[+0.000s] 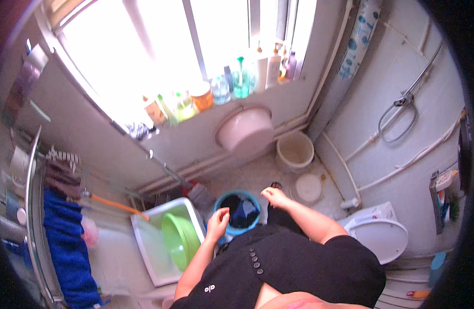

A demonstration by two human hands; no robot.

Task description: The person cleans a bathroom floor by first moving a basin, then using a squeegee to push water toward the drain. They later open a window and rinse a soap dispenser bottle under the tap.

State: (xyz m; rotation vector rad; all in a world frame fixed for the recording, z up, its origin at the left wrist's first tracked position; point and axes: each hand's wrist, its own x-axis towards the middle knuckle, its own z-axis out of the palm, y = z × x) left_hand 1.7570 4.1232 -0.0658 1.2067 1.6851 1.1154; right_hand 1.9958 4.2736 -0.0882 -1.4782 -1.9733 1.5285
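A round blue plastic basin [217,208] stands on the floor before me, with dark clothes [240,210] lying in it. Beside the basin's left rim, my left hand [218,221] hovers with loosely bent fingers and nothing visible in it. My right hand [274,197] is in the air to the right of the basin, apart from it; its fingers are half bent and I see nothing held. Below that hand, part of my dark footwear [276,185] shows. To the left, a green plastic basin [190,239] leans inside a white sink [155,270].
An orange hose [117,204] runs to the sink. A pink basin [246,131] hangs under the sill, which holds several bottles [241,83]. On the right are a white bucket [295,152], a round white lid-like thing [308,188] and a toilet [380,239]. Blue towel [66,247] hangs left.
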